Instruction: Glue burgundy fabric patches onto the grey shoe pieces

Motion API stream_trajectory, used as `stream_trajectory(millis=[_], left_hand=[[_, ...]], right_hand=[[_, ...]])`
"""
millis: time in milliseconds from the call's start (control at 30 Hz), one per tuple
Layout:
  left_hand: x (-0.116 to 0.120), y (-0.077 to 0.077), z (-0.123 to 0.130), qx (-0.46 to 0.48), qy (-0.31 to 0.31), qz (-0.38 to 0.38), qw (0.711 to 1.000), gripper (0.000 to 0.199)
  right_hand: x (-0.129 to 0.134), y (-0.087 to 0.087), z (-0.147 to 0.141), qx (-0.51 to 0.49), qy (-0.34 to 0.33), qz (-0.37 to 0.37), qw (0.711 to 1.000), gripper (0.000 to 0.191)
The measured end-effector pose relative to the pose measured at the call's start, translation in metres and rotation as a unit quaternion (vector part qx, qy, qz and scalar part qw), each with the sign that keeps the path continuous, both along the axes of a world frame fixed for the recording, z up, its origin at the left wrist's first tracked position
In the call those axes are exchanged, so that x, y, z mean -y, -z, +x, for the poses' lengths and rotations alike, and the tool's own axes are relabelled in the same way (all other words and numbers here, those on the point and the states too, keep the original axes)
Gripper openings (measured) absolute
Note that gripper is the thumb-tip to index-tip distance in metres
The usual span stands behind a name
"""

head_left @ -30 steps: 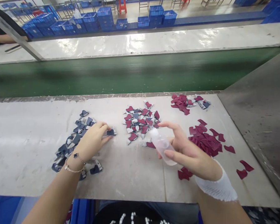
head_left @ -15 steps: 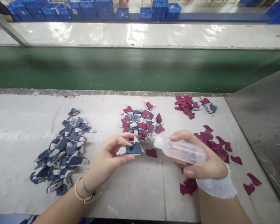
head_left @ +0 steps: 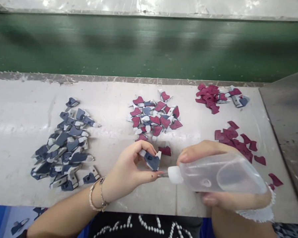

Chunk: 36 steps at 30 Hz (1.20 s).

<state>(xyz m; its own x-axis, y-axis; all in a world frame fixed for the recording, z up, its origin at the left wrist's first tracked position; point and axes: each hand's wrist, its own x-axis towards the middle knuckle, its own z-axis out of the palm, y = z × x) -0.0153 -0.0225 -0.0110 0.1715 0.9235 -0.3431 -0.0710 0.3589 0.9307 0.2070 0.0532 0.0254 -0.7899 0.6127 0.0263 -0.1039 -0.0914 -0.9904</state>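
Between the thumb and fingers of my left hand (head_left: pixel 129 168) is a small navy and white plastic piece (head_left: pixel 152 161), tilted. My right hand (head_left: pixel 203 148) is wrapped round a clear squeeze bottle (head_left: pixel 221 173) with a white cap and thin nozzle, lying sideways. The nozzle tip is at my left thumb, just below the piece; whether it touches is unclear. Just beyond my hands lies a lone maroon-faced piece (head_left: pixel 165 151). Farther back is a cluster of white and navy pieces with maroon faces (head_left: pixel 155 119).
At left is a heap of navy and white pieces (head_left: pixel 69 148). Maroon flat cut-outs (head_left: pixel 234 140) lie at right, with another maroon pile (head_left: pixel 208 96) behind. A metal panel (head_left: pixel 290 132) bounds the right side; a green strip (head_left: pixel 149 46) runs along the back.
The view has tipped downward. The bottle has come closer to the camera and its nozzle has dropped to my left thumb. The held piece has turned, its tip now pointing right.
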Motion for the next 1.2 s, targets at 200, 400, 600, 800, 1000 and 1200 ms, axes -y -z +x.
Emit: stream_trajectory(millis=[200, 400, 600, 800, 1000, 1200], left_hand=[[0.002, 0.0, -0.001, -0.094, 0.02, 0.092, 0.991, 0.032], [0.003, -0.002, 0.005, -0.041, 0.022, 0.069, 0.997, 0.031], [0.003, 0.0, 0.003, -0.062, 0.041, 0.102, 0.992, 0.031], [0.003, 0.001, 0.001, -0.078, 0.046, 0.114, 0.989, 0.029], [0.002, 0.001, 0.0, -0.104, 0.048, 0.124, 0.986, 0.028], [0.001, 0.001, 0.0, -0.117, 0.038, 0.139, 0.983, 0.028]], right_hand=[[0.007, -0.011, -0.009, 0.127, 0.042, 0.22, 0.966, 0.049], [0.018, -0.016, -0.02, 0.215, 0.133, 0.254, 0.934, 0.033], [0.016, -0.02, -0.023, 0.203, 0.081, 0.263, 0.94, 0.028], [0.016, -0.017, -0.023, 0.217, 0.073, 0.259, 0.938, 0.029], [0.017, -0.015, -0.025, 0.234, 0.079, 0.283, 0.927, 0.032], [0.017, -0.016, -0.024, 0.229, 0.087, 0.313, 0.918, 0.028]])
